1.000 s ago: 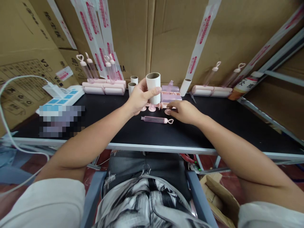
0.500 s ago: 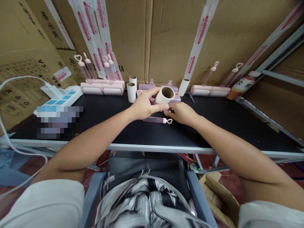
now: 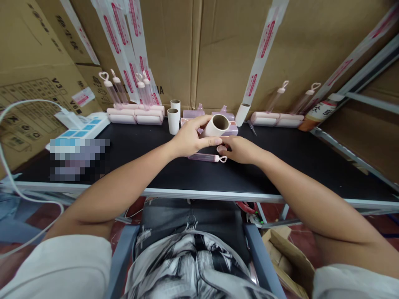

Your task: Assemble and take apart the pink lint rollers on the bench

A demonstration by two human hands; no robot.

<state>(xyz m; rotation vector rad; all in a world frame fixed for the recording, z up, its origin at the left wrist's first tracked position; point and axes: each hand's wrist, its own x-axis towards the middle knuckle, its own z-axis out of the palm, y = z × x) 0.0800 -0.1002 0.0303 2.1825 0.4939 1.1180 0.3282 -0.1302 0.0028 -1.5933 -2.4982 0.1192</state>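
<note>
My left hand [image 3: 193,136] is wrapped round a white paper roll [image 3: 217,126], whose brown hollow end faces up and toward me. Close against it on the right, my right hand [image 3: 241,149] pinches a small pale pink round piece [image 3: 221,150] in its fingers. Below both hands a pink clear tube with a heart-shaped loop [image 3: 204,157] lies flat on the black table. Behind the held roll are purple plastic parts [image 3: 222,115], partly hidden by my left hand. Two white rolls [image 3: 173,121] stand to the left, and another [image 3: 242,114] leans at the right.
Pink rollers with upright handles stand at the back left [image 3: 149,114] and back right [image 3: 277,118]. A bottle [image 3: 321,112] tilts at the far right. At the left lie a power strip [image 3: 81,132] and a white cable. Cardboard walls the back.
My right hand has turned slightly, and the pale pink round piece in its fingers now shows more clearly. My left hand keeps its hold on the roll.
</note>
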